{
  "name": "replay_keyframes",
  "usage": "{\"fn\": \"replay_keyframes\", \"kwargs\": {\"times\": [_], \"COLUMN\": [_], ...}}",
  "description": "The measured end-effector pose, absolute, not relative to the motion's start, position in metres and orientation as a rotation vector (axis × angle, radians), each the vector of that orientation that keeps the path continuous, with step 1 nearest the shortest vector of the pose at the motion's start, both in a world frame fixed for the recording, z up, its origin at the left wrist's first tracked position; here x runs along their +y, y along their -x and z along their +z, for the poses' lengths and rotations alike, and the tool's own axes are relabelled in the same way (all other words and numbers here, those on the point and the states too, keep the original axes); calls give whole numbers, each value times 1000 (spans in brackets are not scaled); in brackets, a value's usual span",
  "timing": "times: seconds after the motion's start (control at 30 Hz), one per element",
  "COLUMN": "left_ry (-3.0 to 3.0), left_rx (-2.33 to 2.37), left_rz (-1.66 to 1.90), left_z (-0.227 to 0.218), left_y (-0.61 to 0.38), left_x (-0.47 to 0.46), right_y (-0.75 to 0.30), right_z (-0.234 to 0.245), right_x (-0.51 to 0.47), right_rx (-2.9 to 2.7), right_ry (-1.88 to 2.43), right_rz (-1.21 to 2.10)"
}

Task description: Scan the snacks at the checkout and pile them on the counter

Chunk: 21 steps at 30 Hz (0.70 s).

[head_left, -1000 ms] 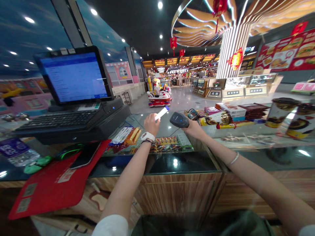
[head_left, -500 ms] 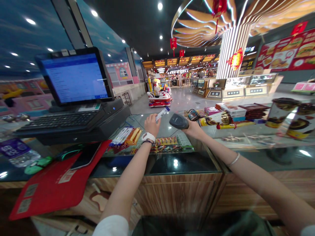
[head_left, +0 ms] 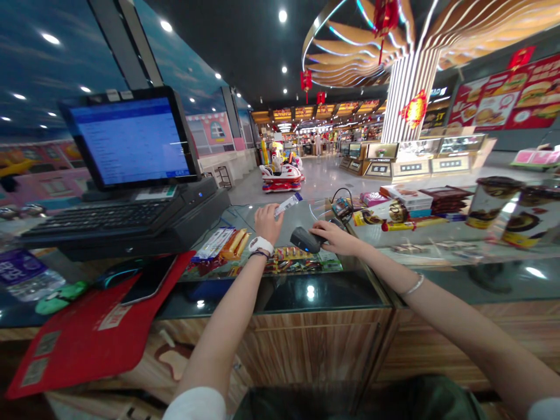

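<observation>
My left hand (head_left: 266, 224) pinches a slim white and blue packet (head_left: 289, 203) above the glass counter (head_left: 245, 216). The packet's free end points away to the right. To its right, my right hand (head_left: 336, 238) grips a dark barcode scanner (head_left: 305, 239) by its handle, the head tipped down and leftward, low over the glass. A small blue light shows on the scanner. Left of my left wrist lie several blue-white packets (head_left: 214, 244) and yellow-brown wrapped snacks (head_left: 236, 242). Whether the scanner touches the glass, I cannot tell.
A monitor (head_left: 129, 137) and keyboard (head_left: 96, 219) stand at the left. Before them are a red mat (head_left: 91, 350), a phone (head_left: 150, 279) and a bottle (head_left: 28, 274). Boxed snacks (head_left: 406, 201) and large cups (head_left: 492, 201) line the right counter.
My right hand has brought the scanner down and slightly left, its head turning from raised to tipped downward. My left hand still holds the packet in nearly the same place.
</observation>
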State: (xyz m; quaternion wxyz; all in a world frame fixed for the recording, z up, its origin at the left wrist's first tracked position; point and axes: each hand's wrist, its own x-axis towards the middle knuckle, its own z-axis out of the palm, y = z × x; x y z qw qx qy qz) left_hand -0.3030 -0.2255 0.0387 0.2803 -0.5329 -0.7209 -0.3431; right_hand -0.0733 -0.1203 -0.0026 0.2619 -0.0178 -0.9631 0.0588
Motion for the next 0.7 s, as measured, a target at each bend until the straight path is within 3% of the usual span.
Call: {"fn": "replay_keyframes", "kwargs": {"times": [0.3, 0.7], "left_ry": [1472, 1438], "left_rx": [-1912, -1939], "left_rz": [-948, -964], "left_z": [42, 46], "left_y": [302, 310], "left_x": [-221, -227], "right_y": [101, 167], "right_z": [0, -18], "right_x": [-129, -117], "right_rx": [-2750, -2684], "right_ry": [155, 48], "right_rz": [21, 303]}}
